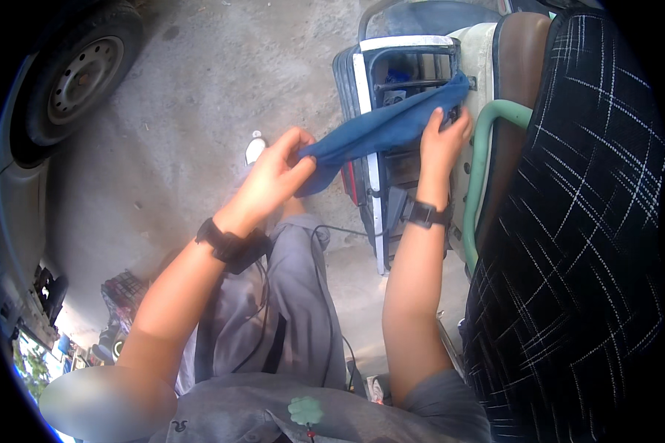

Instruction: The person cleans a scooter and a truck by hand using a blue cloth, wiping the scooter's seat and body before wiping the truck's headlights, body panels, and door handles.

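My left hand [277, 173] pinches the left end of a blue cloth [384, 133] between thumb and fingers. The cloth stretches up and to the right, bunched lengthwise, across a white and black metal frame [373, 111]. At the cloth's right end is my right hand [445, 144], its thumb against the lower edge. A gap shows between that thumb and the curled fingers, with no cloth visible in it. Whether the far end of the cloth is caught on the frame cannot be made out. Black straps with small boxes circle both my wrists.
Right of the frame stand a green bent tube [488, 140], a brown padded panel [521, 52] and a black seat cover [569, 244] with white crossing lines. A red lamp [349, 183] sits on the frame's left side. A vehicle wheel [85, 80] is at upper left, over concrete floor [222, 66].
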Tool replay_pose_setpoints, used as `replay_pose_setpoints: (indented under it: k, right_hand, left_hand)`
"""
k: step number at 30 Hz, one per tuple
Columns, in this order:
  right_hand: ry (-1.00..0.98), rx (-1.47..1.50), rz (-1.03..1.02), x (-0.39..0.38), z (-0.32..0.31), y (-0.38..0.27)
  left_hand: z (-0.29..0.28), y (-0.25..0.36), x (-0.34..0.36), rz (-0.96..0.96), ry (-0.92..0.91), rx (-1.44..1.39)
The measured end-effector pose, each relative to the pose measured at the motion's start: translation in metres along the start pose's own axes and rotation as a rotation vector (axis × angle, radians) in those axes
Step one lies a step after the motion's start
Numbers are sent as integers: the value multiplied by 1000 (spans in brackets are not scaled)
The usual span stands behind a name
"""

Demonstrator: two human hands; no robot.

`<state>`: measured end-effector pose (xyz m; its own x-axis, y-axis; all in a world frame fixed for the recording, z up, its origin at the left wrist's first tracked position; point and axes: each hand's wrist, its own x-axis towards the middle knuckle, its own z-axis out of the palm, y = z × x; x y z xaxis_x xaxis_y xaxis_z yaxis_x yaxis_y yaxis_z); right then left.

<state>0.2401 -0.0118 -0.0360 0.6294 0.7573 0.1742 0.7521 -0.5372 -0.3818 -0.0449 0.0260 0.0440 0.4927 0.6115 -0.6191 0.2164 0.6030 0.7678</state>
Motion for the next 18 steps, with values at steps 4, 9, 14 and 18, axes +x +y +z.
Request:
replay_pose_setpoints:
  k: [4, 9, 14, 18]
  right_hand:
    - [-107, -121, -43, -17, -34, 4]
    - [207, 385, 256, 3, -40, -33]
    - [419, 342, 22, 59, -45, -52]
    - [227, 69, 32, 63, -43, -70]
  left_hand:
    - [-2, -4, -15, -36, -96, 81]
    - [10, -5, -19, 64, -8, 169]
    - [30, 14, 4, 176, 65, 131]
    - [34, 9, 23, 390, 166, 312]
